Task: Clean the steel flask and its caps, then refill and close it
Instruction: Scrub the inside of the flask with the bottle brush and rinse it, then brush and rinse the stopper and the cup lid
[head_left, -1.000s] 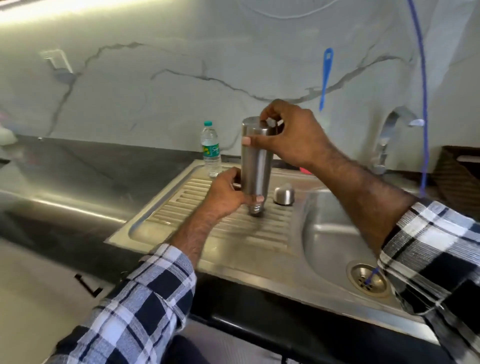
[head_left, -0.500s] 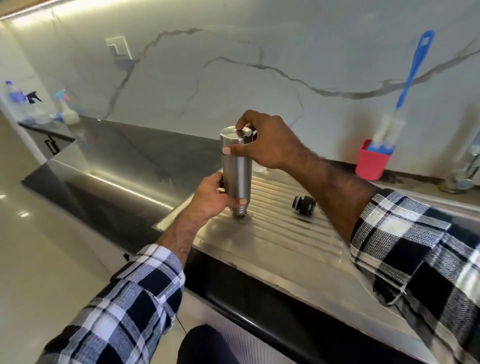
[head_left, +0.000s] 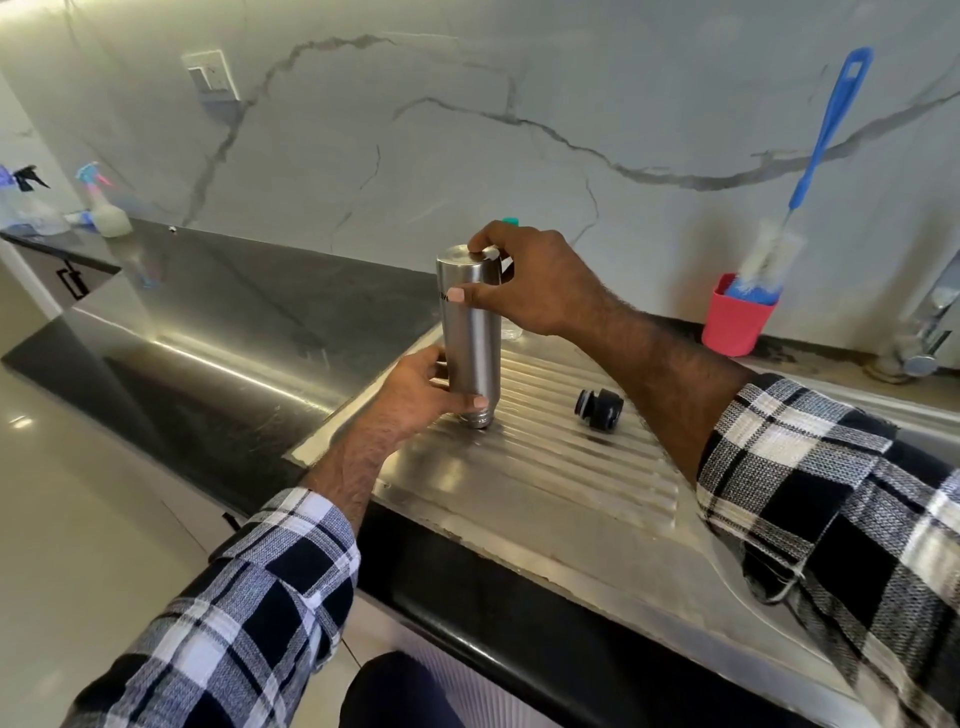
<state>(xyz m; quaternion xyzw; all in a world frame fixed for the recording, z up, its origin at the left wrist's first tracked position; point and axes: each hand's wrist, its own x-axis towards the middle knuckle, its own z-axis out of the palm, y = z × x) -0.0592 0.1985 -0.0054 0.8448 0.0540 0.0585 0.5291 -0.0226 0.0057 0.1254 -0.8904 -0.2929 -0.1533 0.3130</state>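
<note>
Seen from the head camera, a person in a black-and-white checked shirt stands at a ribbed stainless steel draining board (head_left: 545, 467) set into a dark surface. A tall cylindrical brushed-steel flask (head_left: 471, 332) stands upside down on the ribs, its threaded mouth touching the metal, probably so leftover water can drain out. The left hand (head_left: 423, 387) wraps its fingers around the flask near the mouth, steadying it. The right hand (head_left: 524, 283) grips the upturned base from above, thumb pressed on the side and fingers curled over the flat end, likely to keep it upright or to lift and turn it. A small black inner stopper cap (head_left: 598, 408) lies on its side on the ribs just right of the flask, untouched. Further right, against the veined white marble wall, a red plastic cup (head_left: 737, 327) holds a blue-handled bottle brush (head_left: 810, 156), bristles down. A green bottle top peeks out behind the right hand. Refilling and closing appear not yet done.
</note>
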